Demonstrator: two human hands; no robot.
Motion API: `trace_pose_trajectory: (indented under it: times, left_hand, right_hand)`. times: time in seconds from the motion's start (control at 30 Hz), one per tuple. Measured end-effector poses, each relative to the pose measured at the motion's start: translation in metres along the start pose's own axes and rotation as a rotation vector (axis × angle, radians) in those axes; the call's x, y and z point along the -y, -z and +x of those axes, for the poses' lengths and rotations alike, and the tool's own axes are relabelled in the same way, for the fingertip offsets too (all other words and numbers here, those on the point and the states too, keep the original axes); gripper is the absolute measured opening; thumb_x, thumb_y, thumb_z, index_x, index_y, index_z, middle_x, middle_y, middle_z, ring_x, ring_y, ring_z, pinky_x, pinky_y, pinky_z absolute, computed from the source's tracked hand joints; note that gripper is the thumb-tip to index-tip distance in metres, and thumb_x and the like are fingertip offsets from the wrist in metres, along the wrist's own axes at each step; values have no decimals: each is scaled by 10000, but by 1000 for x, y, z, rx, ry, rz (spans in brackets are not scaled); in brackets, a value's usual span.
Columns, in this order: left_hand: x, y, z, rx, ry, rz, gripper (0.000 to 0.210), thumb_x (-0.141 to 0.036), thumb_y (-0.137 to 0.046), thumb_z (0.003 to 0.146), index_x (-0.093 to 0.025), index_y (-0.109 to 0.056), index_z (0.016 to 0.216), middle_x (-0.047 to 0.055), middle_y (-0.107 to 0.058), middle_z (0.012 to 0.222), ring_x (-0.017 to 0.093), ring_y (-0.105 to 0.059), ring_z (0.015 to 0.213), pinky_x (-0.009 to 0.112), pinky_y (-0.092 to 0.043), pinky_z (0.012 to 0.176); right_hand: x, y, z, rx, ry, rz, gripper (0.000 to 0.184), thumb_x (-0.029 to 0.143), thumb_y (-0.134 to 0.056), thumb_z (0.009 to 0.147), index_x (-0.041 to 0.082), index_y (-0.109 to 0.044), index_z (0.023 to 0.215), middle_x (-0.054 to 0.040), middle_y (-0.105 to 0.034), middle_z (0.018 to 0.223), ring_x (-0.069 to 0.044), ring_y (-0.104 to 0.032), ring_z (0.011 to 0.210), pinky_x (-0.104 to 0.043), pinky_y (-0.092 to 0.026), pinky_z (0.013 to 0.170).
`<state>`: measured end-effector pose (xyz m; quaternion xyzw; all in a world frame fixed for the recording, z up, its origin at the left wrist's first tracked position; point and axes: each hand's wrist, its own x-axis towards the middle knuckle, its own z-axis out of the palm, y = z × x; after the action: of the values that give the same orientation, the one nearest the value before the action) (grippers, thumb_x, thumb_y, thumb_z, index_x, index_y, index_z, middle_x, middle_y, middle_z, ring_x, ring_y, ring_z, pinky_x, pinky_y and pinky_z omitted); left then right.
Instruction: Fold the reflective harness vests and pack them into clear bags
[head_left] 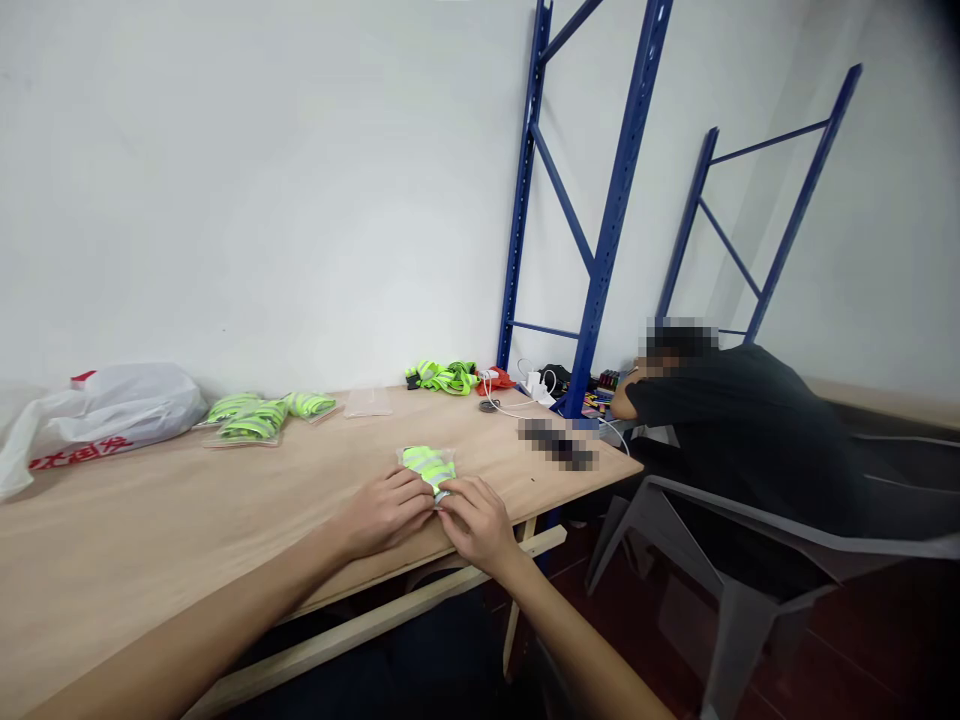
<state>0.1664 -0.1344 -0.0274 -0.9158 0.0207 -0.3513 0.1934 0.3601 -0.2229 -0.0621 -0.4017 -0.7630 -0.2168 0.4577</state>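
Note:
Near the front edge of the wooden table (300, 530) lies a small clear plastic bag (429, 464) with a folded neon-yellow and silver reflective strap inside. My left hand (391, 508) grips the near edge of this bag from the left, fingers bent and pressed together. From the right, my right hand (477, 518) pinches the same edge, its fingertips close to those of the left. The bag's near end is partly hidden under my fingers. Farther back, several similar filled bags (259, 420) are piled together on the table.
A white plastic carrier bag (139, 400) stands at the left. Loose neon straps (446, 377), a clear flat packet (367, 402) and white cables (517, 400) lie toward the back. Blue metal rack posts (615, 190) rise at right. A person (750, 430) leans forward on a grey chair (720, 570).

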Motion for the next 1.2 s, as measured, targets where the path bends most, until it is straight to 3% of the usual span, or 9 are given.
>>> trace_pose_trajectory:
  times: [0.3, 0.6, 0.93, 1.2]
  left_hand:
    - [1, -1, -1, -11, -24, 12, 115, -140, -525, 967, -181, -632, 954, 42, -697, 882, 177, -628, 844, 324, -462, 810]
    - [5, 5, -4, 2, 101, -106, 94, -167, -530, 966, -188, -620, 984, 71, -689, 971, 176, -643, 919, 311, -501, 865]
    - [11, -1, -11, 8, 40, -97, 174, -147, -479, 987, -186, -649, 994, 77, -709, 985, 180, -624, 924, 335, -492, 874]
    - [8, 9, -5, -34, 119, -136, 122, -186, -515, 980, -181, -636, 967, 76, -693, 964, 173, -649, 924, 297, -519, 846]
  right_hand:
    - [5, -3, 1, 4, 3, 12, 151, 144, -567, 928, 232, -687, 957, -66, -727, 1040, -211, -632, 953, -368, -539, 826]
    - [3, -3, 0, -73, -111, 76, 152, 133, -586, 903, 241, -686, 943, -69, -725, 1010, -216, -647, 977, -367, -550, 832]
    - [5, 0, 2, -36, -89, 34, 152, 158, -625, 898, 254, -696, 991, -79, -704, 1093, -239, -622, 1065, -398, -541, 881]
    - [3, -2, 2, -101, -139, 93, 163, 130, -592, 909, 251, -697, 937, -67, -721, 995, -224, -640, 1007, -389, -549, 855]
